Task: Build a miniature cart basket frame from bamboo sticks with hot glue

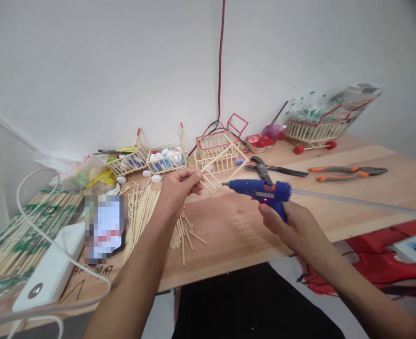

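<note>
My left hand pinches a small frame of glued wooden sticks and holds it tilted above the wooden table. My right hand grips a blue hot glue gun by its handle. The gun's nozzle points left, close to the frame's lower edge. A long clear glue stick juts out of the gun's back to the right. Loose bamboo sticks lie in a pile under my left wrist.
Stick baskets with bottle caps, a red-trimmed stick cart and a larger cart stand along the wall. Cutters and orange pliers lie right of centre. A phone, white power bank and packed skewers sit at left.
</note>
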`<action>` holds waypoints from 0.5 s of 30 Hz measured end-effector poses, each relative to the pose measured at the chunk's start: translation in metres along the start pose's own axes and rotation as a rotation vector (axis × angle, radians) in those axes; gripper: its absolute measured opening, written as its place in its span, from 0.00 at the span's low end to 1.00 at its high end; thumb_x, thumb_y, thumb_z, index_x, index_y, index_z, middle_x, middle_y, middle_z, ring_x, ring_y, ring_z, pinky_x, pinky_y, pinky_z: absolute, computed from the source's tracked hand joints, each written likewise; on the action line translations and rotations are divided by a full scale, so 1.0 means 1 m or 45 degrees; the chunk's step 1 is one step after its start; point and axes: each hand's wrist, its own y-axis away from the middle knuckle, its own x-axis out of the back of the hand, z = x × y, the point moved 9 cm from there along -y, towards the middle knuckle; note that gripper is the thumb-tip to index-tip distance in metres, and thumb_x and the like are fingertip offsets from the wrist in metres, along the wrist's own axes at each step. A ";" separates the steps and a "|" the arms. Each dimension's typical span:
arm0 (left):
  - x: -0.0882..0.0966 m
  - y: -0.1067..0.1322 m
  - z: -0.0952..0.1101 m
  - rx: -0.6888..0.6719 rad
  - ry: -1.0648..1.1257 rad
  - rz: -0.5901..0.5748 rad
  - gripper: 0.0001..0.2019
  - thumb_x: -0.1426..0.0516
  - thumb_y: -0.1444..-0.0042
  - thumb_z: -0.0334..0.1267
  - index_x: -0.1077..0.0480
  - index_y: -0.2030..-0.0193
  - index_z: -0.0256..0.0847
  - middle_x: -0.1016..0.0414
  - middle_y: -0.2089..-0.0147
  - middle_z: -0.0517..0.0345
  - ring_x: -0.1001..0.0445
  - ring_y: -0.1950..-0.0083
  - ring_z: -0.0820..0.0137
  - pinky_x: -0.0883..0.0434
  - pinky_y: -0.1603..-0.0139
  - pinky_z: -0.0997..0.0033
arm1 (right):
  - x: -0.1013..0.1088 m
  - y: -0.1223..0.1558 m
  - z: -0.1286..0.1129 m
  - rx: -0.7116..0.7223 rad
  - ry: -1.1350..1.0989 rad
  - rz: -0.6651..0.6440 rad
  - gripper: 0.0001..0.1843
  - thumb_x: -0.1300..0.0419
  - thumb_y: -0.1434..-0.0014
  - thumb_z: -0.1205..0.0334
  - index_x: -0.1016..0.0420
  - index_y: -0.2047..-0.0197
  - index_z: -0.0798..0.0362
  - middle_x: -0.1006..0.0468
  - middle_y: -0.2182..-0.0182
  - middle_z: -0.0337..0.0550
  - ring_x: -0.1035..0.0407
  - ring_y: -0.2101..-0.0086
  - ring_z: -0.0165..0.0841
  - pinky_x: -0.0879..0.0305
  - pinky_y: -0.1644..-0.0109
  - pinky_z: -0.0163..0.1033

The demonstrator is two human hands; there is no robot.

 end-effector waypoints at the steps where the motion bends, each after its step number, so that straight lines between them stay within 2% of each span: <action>1: 0.000 0.000 0.000 0.001 0.001 0.001 0.10 0.34 0.57 0.38 0.25 0.71 0.33 0.28 0.77 0.59 0.31 0.76 0.77 0.31 0.73 0.77 | 0.000 0.000 0.000 0.001 0.001 0.002 0.25 0.52 0.38 0.41 0.37 0.78 0.49 0.36 0.85 0.38 0.38 0.80 0.33 0.44 0.77 0.37; 10: 0.000 0.000 -0.003 0.013 0.001 -0.020 0.09 0.34 0.56 0.37 0.25 0.71 0.33 0.28 0.77 0.59 0.30 0.76 0.77 0.31 0.74 0.76 | 0.002 0.000 0.003 -0.019 -0.040 0.018 0.24 0.50 0.39 0.41 0.33 0.75 0.51 0.35 0.84 0.37 0.39 0.81 0.31 0.44 0.78 0.36; 15: 0.000 0.000 -0.001 0.008 0.019 0.002 0.08 0.35 0.56 0.36 0.25 0.71 0.32 0.28 0.77 0.59 0.30 0.76 0.77 0.31 0.74 0.77 | -0.001 0.000 0.001 -0.033 -0.078 -0.019 0.24 0.50 0.39 0.41 0.35 0.76 0.51 0.36 0.83 0.38 0.39 0.80 0.31 0.43 0.77 0.36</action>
